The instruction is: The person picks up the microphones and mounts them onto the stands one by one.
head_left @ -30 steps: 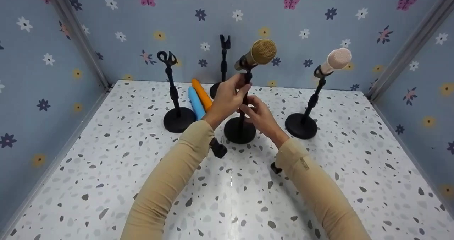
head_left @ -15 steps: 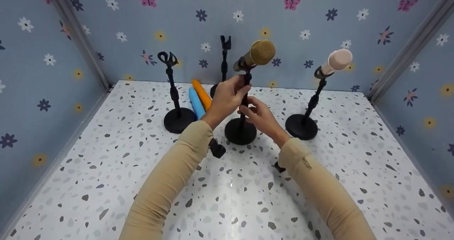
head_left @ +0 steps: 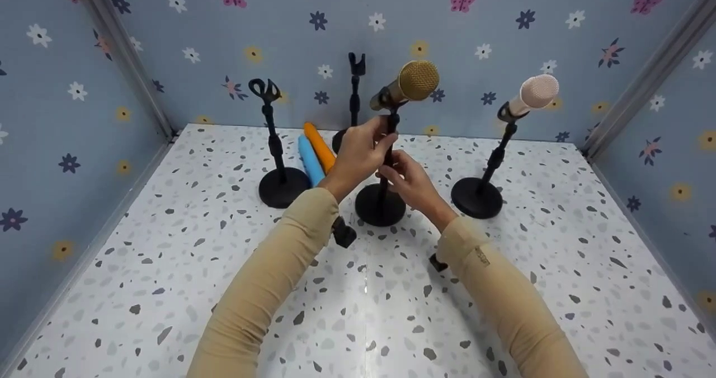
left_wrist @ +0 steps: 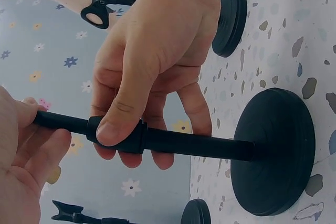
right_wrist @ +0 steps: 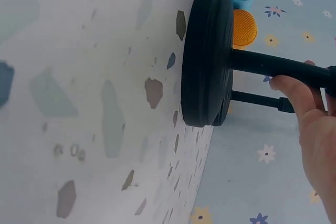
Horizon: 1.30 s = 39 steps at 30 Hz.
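Steadiness likely explains both grips: left hand (head_left: 359, 152) high, right hand (head_left: 414, 184) lower on the slim, black, round-based stand (head_left: 381, 209).

A round-based black stand (head_left: 381, 207) is placed upright on the speckled table (head_left: 358, 316). On its top a gold microphone (head_left: 417, 80) is held, tilted upward to the right.

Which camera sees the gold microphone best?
The head view, because the gold microphone shows its mesh top and body there. Both wrist views show parts of its black stand, but I can't make out the microphone in either.
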Each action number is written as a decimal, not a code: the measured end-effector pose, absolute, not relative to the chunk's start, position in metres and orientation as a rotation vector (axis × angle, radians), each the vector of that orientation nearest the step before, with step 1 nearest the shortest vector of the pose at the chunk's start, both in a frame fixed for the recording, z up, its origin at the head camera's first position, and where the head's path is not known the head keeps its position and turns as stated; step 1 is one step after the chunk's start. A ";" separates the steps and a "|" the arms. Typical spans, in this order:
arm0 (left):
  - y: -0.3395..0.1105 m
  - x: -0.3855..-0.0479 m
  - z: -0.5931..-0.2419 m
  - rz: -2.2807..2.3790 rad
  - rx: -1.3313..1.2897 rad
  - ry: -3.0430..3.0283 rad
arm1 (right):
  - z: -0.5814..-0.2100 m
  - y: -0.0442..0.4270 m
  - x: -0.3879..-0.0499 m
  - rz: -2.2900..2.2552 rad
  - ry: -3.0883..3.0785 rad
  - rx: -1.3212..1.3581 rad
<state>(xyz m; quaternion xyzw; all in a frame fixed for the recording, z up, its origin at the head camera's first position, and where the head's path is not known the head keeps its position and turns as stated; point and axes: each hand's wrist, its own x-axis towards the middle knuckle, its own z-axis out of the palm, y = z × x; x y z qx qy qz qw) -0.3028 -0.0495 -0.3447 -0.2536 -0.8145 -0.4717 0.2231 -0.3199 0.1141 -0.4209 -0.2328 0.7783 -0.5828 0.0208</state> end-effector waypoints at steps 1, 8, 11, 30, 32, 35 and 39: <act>-0.049 -0.303 -0.344 -1.300 -0.704 -2.246 | -0.421 0.114 -0.320 -1.809 2.418 -0.726; -0.048 -0.305 -0.344 -1.314 -0.719 -2.237 | -0.421 0.114 -0.320 -1.834 2.422 -0.732; -0.049 -0.306 -0.346 -1.325 -0.725 -2.224 | -0.420 0.114 -0.320 -1.833 2.410 -0.722; -0.051 -0.305 -0.348 -1.311 -0.757 -2.223 | -0.417 0.116 -0.320 -1.817 2.324 -0.691; -0.052 -0.305 -0.349 -1.309 -0.769 -2.224 | -0.417 0.117 -0.320 -1.819 2.310 -0.682; -0.052 -0.305 -0.349 -1.321 -0.771 -2.228 | -0.418 0.117 -0.320 -1.828 2.302 -0.676; -0.052 -0.305 -0.349 -1.342 -0.758 -2.228 | -0.418 0.118 -0.320 -1.838 2.290 -0.687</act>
